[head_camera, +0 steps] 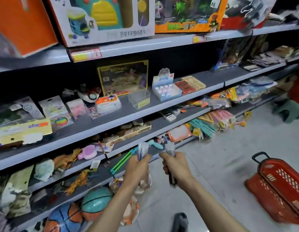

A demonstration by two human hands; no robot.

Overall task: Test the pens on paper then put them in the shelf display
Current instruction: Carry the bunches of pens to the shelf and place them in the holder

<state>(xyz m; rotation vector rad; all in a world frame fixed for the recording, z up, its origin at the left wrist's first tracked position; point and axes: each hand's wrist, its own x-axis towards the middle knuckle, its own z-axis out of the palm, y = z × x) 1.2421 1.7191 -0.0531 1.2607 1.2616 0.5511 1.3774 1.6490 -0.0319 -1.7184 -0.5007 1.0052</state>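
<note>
My left hand (137, 168) grips a bundle of pens with blue and clear barrels (142, 150), their tips pointing up. My right hand (176, 166) grips a second bundle of pens (170, 149) with clear tops and dark lower ends sticking out below the fist. Both hands are held side by side in front of the lower shelves. A clear acrylic display box (139, 97) stands on the middle grey shelf (112, 121), above and behind my hands. No paper shows in this view.
The shelf unit holds toy boxes on top, small packs and an eraser display (165, 88) in the middle, and plush toys and basketballs (95, 202) below. A red wheeled shopping basket (279, 190) stands on the grey floor at right. A green stool (287, 111) is farther back.
</note>
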